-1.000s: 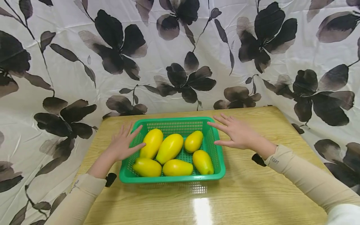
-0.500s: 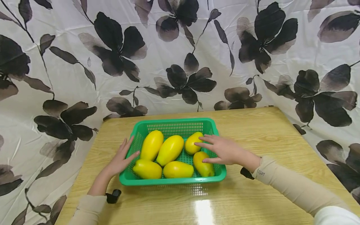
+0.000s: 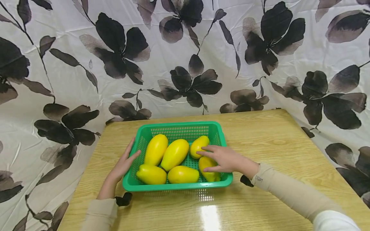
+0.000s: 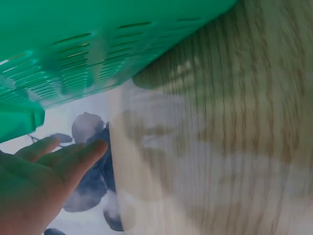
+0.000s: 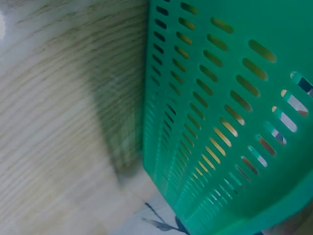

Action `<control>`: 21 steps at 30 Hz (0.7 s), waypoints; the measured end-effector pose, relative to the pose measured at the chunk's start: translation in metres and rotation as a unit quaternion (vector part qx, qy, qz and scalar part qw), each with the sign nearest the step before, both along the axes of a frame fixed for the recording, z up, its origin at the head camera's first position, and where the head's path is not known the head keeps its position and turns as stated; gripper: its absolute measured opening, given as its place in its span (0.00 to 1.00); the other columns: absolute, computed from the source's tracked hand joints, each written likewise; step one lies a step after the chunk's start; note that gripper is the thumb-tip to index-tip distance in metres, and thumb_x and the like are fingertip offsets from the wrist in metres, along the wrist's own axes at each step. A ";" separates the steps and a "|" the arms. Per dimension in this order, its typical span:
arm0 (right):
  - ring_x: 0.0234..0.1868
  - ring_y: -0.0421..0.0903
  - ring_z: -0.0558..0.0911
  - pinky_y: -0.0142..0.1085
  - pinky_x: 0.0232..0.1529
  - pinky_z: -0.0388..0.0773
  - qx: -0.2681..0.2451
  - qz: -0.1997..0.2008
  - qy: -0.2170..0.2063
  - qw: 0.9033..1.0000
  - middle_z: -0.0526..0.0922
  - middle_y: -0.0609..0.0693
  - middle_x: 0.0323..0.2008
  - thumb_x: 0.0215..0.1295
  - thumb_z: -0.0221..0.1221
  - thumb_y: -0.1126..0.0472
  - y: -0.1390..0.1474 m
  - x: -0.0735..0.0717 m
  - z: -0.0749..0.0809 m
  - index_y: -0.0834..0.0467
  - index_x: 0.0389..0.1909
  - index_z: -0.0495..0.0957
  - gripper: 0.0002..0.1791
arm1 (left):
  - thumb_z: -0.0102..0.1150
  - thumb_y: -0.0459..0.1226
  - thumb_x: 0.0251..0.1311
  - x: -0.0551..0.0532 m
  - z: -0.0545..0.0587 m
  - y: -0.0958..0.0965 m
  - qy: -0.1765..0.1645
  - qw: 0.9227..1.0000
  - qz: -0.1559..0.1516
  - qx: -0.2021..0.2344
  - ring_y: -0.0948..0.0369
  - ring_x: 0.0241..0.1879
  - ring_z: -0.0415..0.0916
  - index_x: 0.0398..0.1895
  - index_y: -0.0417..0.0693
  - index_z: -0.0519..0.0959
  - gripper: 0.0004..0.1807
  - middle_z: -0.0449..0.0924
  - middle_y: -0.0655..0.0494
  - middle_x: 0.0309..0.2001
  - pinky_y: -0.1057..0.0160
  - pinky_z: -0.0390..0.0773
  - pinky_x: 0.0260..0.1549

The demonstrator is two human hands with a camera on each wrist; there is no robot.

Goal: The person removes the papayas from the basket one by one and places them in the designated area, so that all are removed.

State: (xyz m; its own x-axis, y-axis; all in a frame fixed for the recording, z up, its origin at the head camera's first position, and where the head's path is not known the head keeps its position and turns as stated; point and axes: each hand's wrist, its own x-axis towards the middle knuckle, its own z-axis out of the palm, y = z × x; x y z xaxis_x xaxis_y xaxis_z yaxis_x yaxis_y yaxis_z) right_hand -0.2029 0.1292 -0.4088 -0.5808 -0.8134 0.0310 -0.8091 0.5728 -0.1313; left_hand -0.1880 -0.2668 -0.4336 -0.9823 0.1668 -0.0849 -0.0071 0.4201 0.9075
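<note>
A green plastic basket (image 3: 176, 187) with slotted walls stands on the wooden table, holding several smooth yellow mango-like fruits (image 3: 174, 154). My left hand (image 3: 122, 165) is at the basket's left side, fingers straight along the outside and thumb by the rim. In the left wrist view those fingers (image 4: 80, 161) extend below the green rim. Over the right part of the basket reaches my right hand (image 3: 222, 157), fingers spread above the front right fruit (image 3: 209, 176) and partly covering it. The right wrist view is mostly filled by the basket's slotted wall (image 5: 195, 112).
The wooden table (image 3: 260, 134) extends on both sides of the basket and in front of it. Behind hangs a white cloth (image 3: 162, 61) with dark flowers. A small black device (image 3: 123, 199) is at my left wrist, and another black piece (image 3: 246, 180) at the right.
My right hand has moved left and toward me, from above the right rim to over the fruits. The left hand has come down and back to the left rim. The fruits stay put.
</note>
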 end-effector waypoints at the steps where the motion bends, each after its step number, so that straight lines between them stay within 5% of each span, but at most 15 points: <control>1: 0.61 0.53 0.66 0.47 0.56 0.66 0.001 -0.002 -0.001 1.000 0.66 0.56 0.62 0.61 0.45 0.33 -0.001 0.000 -0.001 0.48 0.66 0.62 0.36 | 0.41 0.46 0.69 0.000 -0.001 0.000 -0.005 1.000 0.003 0.013 0.46 0.68 0.27 0.71 0.67 0.31 0.37 0.25 0.52 0.72 0.37 0.43 0.59; 8: 0.60 0.56 0.67 0.49 0.56 0.64 0.012 -0.017 -0.029 0.999 0.65 0.57 0.62 0.60 0.52 0.37 -0.007 -0.001 -0.004 0.50 0.67 0.60 0.37 | 0.42 0.43 0.68 -0.002 -0.009 -0.001 -0.024 0.996 0.021 0.082 0.50 0.69 0.28 0.71 0.67 0.32 0.37 0.25 0.57 0.72 0.42 0.44 0.61; 21: 0.48 0.53 0.76 0.45 0.45 0.73 0.020 -0.016 -0.051 0.998 0.60 0.59 0.64 0.44 0.64 0.38 -0.016 -0.001 -0.010 0.48 0.66 0.60 0.47 | 0.43 0.34 0.67 -0.003 -0.012 0.000 -0.049 0.990 0.022 0.132 0.47 0.68 0.38 0.72 0.63 0.31 0.41 0.25 0.56 0.72 0.45 0.51 0.59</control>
State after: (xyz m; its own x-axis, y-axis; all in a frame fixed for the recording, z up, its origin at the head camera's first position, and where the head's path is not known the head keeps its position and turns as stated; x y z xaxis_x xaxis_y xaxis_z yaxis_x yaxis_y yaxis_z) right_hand -0.2037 0.1130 -0.4192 -0.6048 -0.7940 -0.0613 -0.7740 0.6042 -0.1894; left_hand -0.1905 -0.2671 -0.4452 -0.9783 0.1526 -0.1402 -0.1146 0.1651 0.9796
